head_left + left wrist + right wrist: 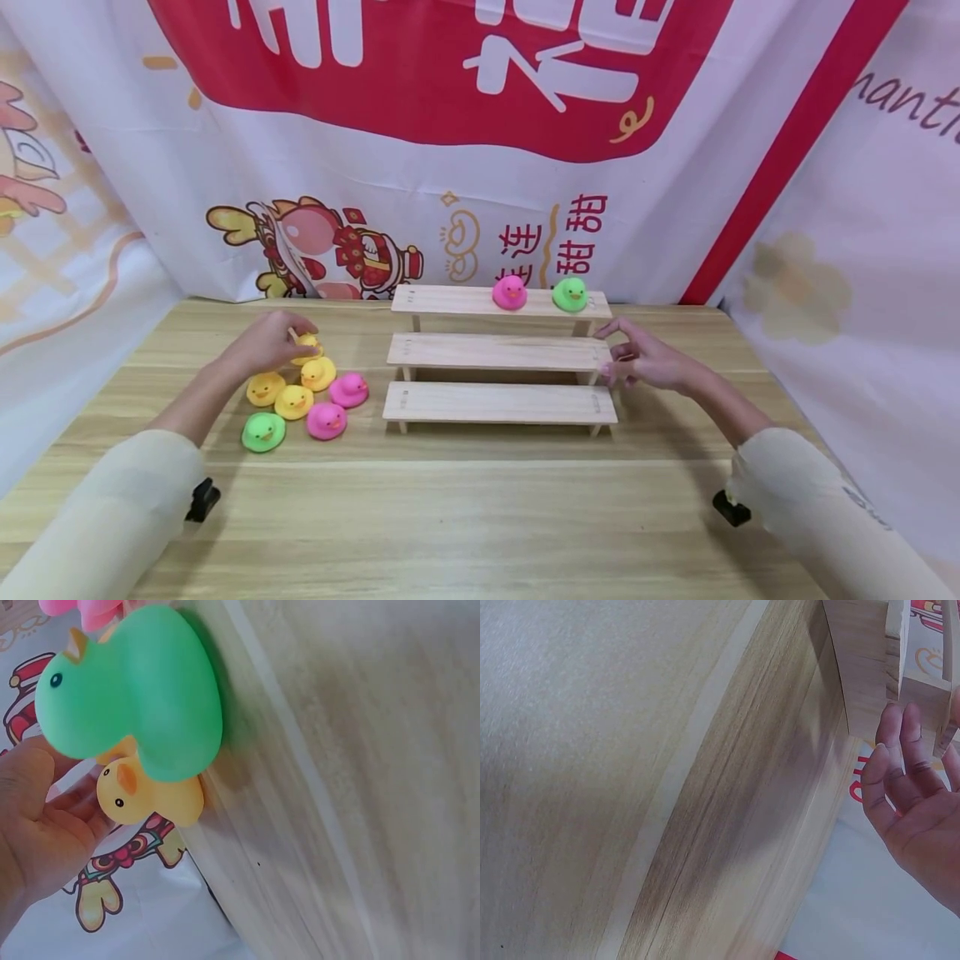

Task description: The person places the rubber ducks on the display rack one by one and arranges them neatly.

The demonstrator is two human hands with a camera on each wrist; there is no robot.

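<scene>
My left hand [268, 340] pinches a yellow toy duck [309, 343] at the back of a group on the table, its fingers covering part of it. Other yellow ducks [294, 402], two pink ducks [327, 421] and a green duck [263, 432] sit close by. In the left wrist view the green duck [176, 697] partly hides the yellow ones beside the fingers. At the right end of a three-step wooden rack [498, 402], my right hand [651, 360] holds nothing, its fingers loosely bent. Those fingertips are right at the middle step's end.
On the rack's top step stand a pink duck [510, 292] and a green duck [570, 294], both toward the right. A printed cloth [360, 167] hangs behind the wooden table [480, 517], with more cloth at both sides.
</scene>
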